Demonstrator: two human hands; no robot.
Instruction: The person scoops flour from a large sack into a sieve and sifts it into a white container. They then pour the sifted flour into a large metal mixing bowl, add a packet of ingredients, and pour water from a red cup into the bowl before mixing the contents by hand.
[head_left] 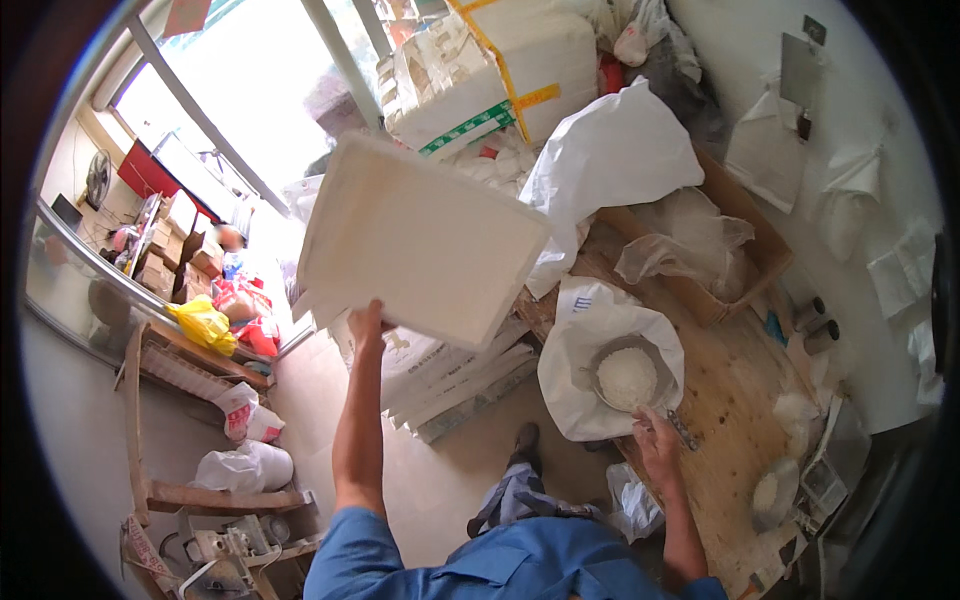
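My left hand [368,325] grips the lower edge of a large, flat, off-white rectangular lid [425,240], held up and tilted above a pile of sacks. Its fingers are mostly hidden behind the lid. On the right, my right hand [655,438] is closed at the rim of an open white sack [570,385]. A dark, patterned handle end sticks out past its fingers, seemingly part of a round metal scoop [597,378]. That scoop sits in the sack mouth, filled with white grainy stuff [628,378].
A wooden table [715,440] carries the white sack, a cardboard box [770,255] with clear plastic, and a small bowl of white stuff [768,495]. Stacked sacks [450,385] lie on the floor ahead. Foam boxes [550,60] stand behind; wooden shelving [140,440] is left.
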